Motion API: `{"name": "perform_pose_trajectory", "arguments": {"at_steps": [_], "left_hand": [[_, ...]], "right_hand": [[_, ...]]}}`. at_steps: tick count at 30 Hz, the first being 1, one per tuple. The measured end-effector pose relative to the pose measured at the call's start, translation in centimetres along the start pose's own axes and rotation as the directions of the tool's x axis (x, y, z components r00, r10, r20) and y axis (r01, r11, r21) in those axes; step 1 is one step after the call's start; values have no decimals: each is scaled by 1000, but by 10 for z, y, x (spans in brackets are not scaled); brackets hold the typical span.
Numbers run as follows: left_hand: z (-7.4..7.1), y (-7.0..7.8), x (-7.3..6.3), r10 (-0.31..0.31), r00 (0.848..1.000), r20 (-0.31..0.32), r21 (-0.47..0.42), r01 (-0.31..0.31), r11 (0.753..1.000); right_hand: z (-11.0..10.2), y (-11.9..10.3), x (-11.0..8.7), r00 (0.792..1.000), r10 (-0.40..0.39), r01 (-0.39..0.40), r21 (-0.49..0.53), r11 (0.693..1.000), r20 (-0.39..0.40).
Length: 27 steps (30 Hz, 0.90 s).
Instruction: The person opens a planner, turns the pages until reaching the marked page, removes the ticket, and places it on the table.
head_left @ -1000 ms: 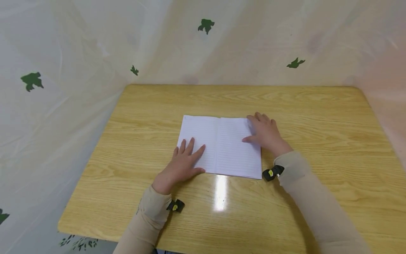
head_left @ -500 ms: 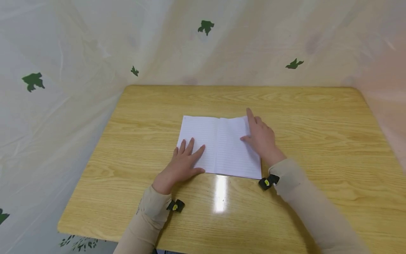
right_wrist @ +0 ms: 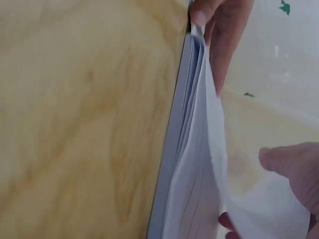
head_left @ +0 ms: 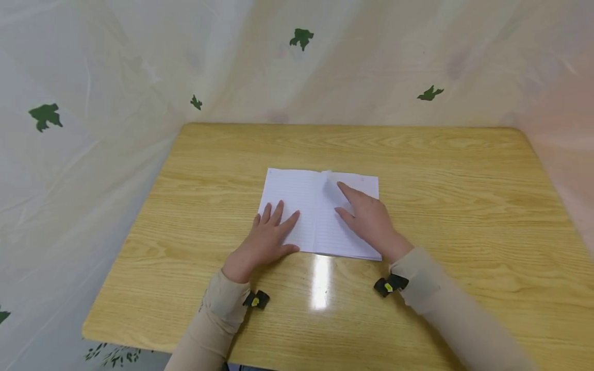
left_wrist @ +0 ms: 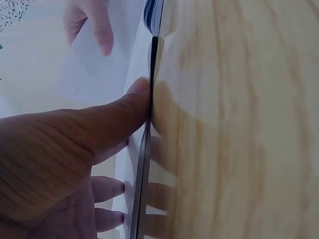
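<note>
An open lined notebook (head_left: pixel 334 234) lies in the middle of the table. My left hand (head_left: pixel 262 245) rests spread on its left page, the thumb (left_wrist: pixel 132 102) along the near edge. Over the right page is my right hand (head_left: pixel 368 216), index finger extended towards the spine and thumb held apart. A lifted page (right_wrist: pixel 214 144) curves up from the notebook beside the right hand. In the right wrist view this page partly hides the fingers, while the thumb (right_wrist: pixel 281 157) stands away from it.
The notebook lies on a wooden table (head_left: pixel 464 180) with a bright reflection near its front. A pale curtain (head_left: pixel 362 62) with green bird shapes hangs behind and at the sides. A black strap (head_left: pixel 391 284) sits on the right wrist, another on the left.
My right hand has moved left from the notebook's far right corner towards the spine, and a page has lifted with it. The left hand has stayed in place.
</note>
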<state>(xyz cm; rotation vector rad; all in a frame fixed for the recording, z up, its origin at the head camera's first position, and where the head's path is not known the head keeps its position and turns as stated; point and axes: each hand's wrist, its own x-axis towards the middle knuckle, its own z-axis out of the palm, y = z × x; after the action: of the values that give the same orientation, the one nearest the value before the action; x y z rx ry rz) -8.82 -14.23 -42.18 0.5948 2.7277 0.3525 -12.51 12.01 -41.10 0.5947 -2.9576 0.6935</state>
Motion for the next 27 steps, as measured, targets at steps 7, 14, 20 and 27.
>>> {"name": "perform_pose_trajectory", "arguments": {"at_steps": [7,14,20,27], "left_hand": [[-1,-1,0,-15,999,-43,-70,12,997],[-1,-1,2,-39,995,-92,-141,26,990],[-2,-1,2,-28,991,-135,-173,5,985],[-3,0,0,-2,987,-163,-152,-23,988]], "right_hand": [[5,-18,-7,980,-4,-16,94,995,201],[15,-33,-10,970,-49,25,105,994,239],[22,-39,-10,972,-100,77,116,990,214],[28,-41,-11,966,-152,126,132,983,209]]}}
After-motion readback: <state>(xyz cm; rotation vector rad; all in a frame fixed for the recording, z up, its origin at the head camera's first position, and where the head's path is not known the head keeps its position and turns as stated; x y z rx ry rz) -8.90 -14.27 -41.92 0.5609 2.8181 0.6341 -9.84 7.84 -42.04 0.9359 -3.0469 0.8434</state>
